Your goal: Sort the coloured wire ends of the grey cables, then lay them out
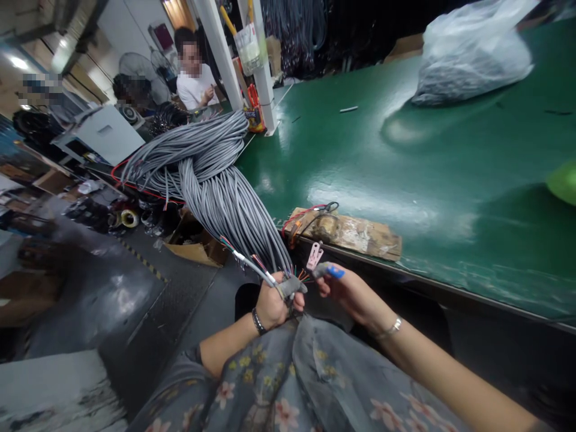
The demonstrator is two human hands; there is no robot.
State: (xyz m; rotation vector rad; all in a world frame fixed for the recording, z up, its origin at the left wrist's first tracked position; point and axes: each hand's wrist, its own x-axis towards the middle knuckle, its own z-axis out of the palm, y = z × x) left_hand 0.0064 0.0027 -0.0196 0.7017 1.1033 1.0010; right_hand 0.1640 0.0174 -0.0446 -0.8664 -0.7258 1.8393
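Note:
My left hand (273, 305) is closed around a grey cable (257, 269) and a small grey connector (292, 285), with coloured wire ends fanning out of it. My right hand (348, 292) pinches a small grey piece with a blue tip (329, 271) just right of the connector. A thick bundle of grey cables (211, 180) drapes from the table edge down toward my hands. A pink tag (314, 255) hangs beside the bundle's lower end. Both hands hover over my lap, in floral fabric.
A green table (405, 168) stretches to the right, with a worn wooden block (355, 233) at its near edge and a plastic bag (472, 54) at the far end. A person in a white shirt (195, 78) works in the back left. Boxes and clutter lie on the floor at left.

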